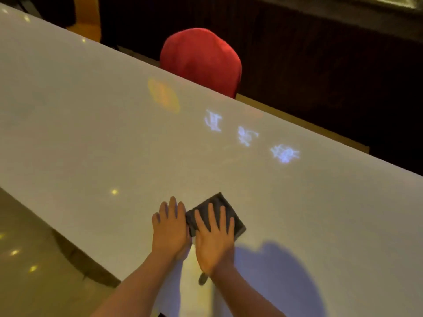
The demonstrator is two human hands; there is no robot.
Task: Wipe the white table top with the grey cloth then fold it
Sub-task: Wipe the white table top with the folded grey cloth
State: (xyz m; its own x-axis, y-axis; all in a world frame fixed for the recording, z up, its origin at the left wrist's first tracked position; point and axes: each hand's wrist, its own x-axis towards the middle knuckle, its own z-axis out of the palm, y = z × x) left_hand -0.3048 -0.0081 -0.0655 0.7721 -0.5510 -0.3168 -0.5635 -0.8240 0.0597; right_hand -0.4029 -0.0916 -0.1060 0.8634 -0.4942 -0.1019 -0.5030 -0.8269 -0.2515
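Note:
A small grey cloth (219, 203), folded into a compact square, lies flat on the white table top (91, 124) near its front edge. My right hand (214, 236) rests palm down on the cloth with fingers spread, covering its lower half. My left hand (170, 227) lies flat on the bare table just to the left, its fingers together and touching the cloth's left edge. Neither hand grips anything. A dark bit shows under my right wrist; I cannot tell what it is.
A red chair back (201, 60) stands against the table's far edge, and an orange chair (88, 17) further left. Blue and yellow light patches (283, 153) fall on the table. A glossy floor (27, 259) lies at the lower left.

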